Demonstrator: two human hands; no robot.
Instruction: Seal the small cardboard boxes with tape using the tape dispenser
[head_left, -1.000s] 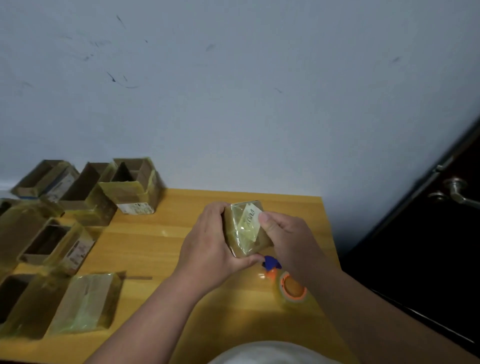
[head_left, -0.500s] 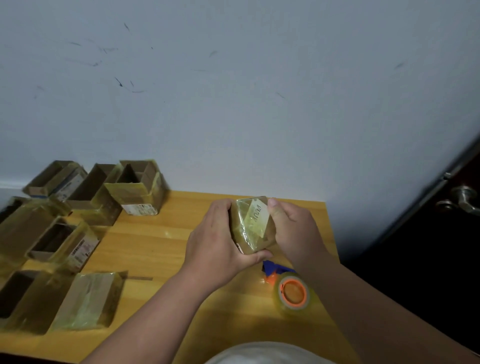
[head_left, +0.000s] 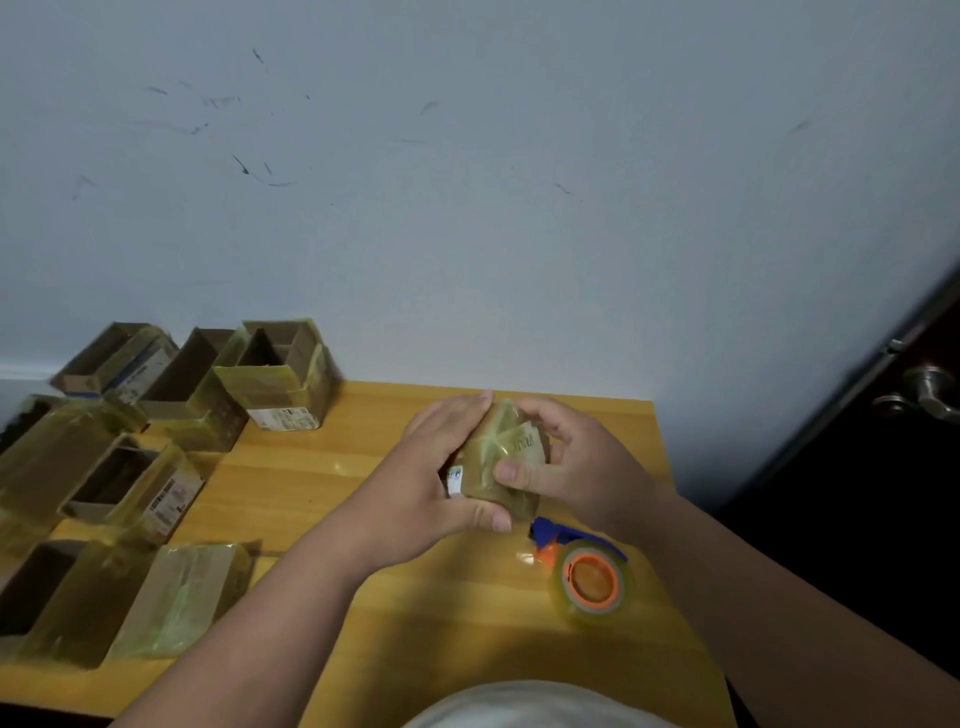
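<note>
Small taped cardboard box (head_left: 496, 462) held above the wooden table (head_left: 322, 483), now rotated versus a second ago. Left hand (head_left: 421, 488) cups it; right hand (head_left: 566, 467) pinches its tape, thumb pressing. Likely smoothing tape; tape dispenser (head_left: 589, 574) idle just beside.

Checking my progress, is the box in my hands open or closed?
Closed. The small box shows flat taped faces with no opening, gripped by the left hand and right hand.
</note>
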